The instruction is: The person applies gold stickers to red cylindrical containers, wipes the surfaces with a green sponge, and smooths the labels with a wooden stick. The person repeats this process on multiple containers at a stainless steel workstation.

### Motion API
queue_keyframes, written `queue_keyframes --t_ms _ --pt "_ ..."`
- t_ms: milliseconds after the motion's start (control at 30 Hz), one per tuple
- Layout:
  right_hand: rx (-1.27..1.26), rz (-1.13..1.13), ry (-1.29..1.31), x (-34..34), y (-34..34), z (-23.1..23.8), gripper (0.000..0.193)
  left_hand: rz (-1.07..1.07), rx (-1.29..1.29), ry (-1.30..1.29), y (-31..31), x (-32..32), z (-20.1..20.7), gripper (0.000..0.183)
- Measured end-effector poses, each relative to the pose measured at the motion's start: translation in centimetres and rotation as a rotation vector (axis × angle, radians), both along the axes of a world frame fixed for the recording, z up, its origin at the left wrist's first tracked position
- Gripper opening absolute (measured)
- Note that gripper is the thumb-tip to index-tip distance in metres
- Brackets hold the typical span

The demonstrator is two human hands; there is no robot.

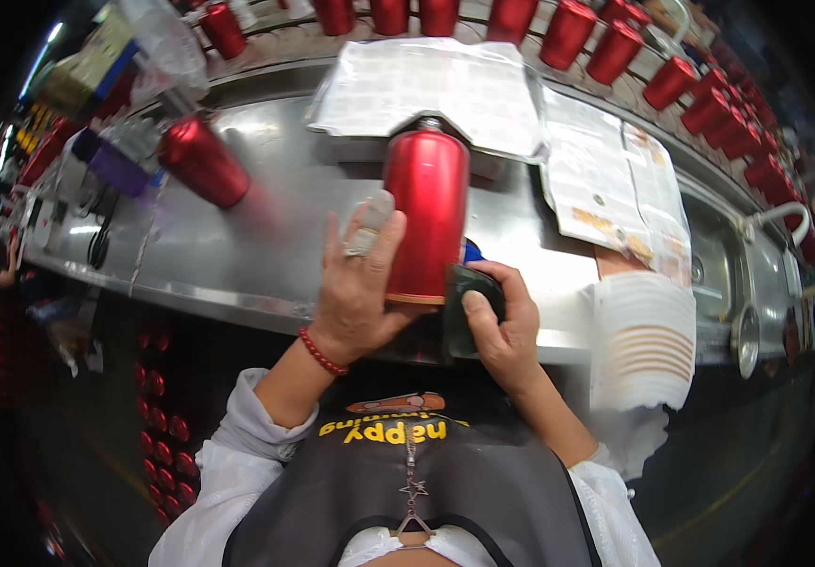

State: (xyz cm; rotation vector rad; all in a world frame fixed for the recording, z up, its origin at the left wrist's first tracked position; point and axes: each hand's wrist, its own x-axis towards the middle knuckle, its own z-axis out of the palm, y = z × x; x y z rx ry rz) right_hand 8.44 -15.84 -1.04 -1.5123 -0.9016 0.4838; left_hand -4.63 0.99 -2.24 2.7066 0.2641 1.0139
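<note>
A shiny red metal bottle (427, 213) lies in front of me, its neck pointing away and resting in a notch of a paper-covered stand (431, 90). My left hand (355, 274) grips the bottle's left side and near end, with the thumb at its base. Pale tape wraps some of that hand's fingers. Between the thumb and fingers of my right hand (506, 326) is a dark green flat piece (469, 312), held at the bottle's lower right edge. I cannot tell its exact kind. Something blue (471, 252) shows just behind it.
Another red bottle (203, 163) stands at left on the steel table (275, 236), near a purple bottle (110, 163). Printed sheets (606, 180) and stacked white curved pieces (643, 340) lie at right, beside a sink (710, 255). Several red bottles (568, 34) line the far side.
</note>
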Motion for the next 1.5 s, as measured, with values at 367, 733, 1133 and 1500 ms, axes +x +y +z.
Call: queue_keyframes --t_ms 367,733,1133,1500 --pt "-0.505 -0.470 -0.892 23.3 -8.9 0.2 0.035 0.009 -0.311 0.007 -0.4 -1.8 -2.7 0.093" --pt "-0.896 -0.607 -0.931 48.1 -7.2 -6.4 0.042 0.008 -0.450 0.006 -0.4 -1.7 -3.0 0.095" --pt "-1.076 -0.307 -1.112 44.6 -9.9 -3.9 0.027 -0.023 -0.479 -0.019 -0.4 -2.1 -3.6 0.100" --pt "-0.931 -0.797 -0.568 49.6 -12.3 -8.3 0.040 -0.062 -0.426 -0.029 -0.3 -1.2 -2.8 0.094"
